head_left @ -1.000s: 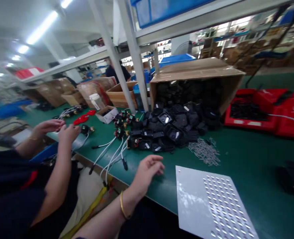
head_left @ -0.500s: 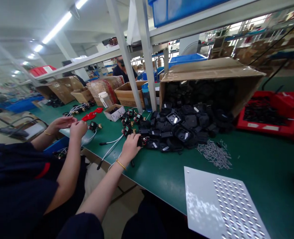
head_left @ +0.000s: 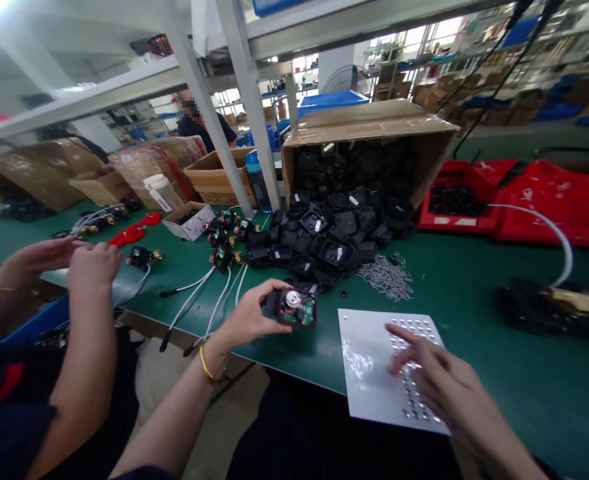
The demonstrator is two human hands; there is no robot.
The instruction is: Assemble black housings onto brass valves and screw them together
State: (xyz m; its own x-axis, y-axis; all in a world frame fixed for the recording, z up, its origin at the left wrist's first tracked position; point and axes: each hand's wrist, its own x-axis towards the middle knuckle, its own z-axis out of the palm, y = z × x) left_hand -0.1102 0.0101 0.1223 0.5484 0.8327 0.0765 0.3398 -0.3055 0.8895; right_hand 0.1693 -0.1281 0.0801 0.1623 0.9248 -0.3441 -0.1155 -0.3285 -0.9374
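Note:
My left hand (head_left: 254,312) grips a small black housing with a circuit board (head_left: 298,311) by its sides, above the front of the table. Its open face shows a green board, red wires and a round silver part. My right hand (head_left: 437,373) is over a white sheet (head_left: 367,360) bearing rows of shiny round spots. Its index finger is stretched out and the others are partly curled; I see nothing held, and cannot tell whether it touches the sheet. Behind the held housing lies a heap of black plastic housings (head_left: 319,233), spilling from a cardboard box (head_left: 369,123).
Grey screws or pins (head_left: 387,277) lie beside the heap. Circuit assemblies with white cables (head_left: 222,257) are to the left. Red bins (head_left: 454,220) and a black assembly with a brass part (head_left: 559,307) are at right. A co-worker's hands (head_left: 94,263) work at left.
My left hand has lifted the housing from beside the heap and brought it nearer, its board side showing. My right hand has entered over the white sheet. The view has turned right.

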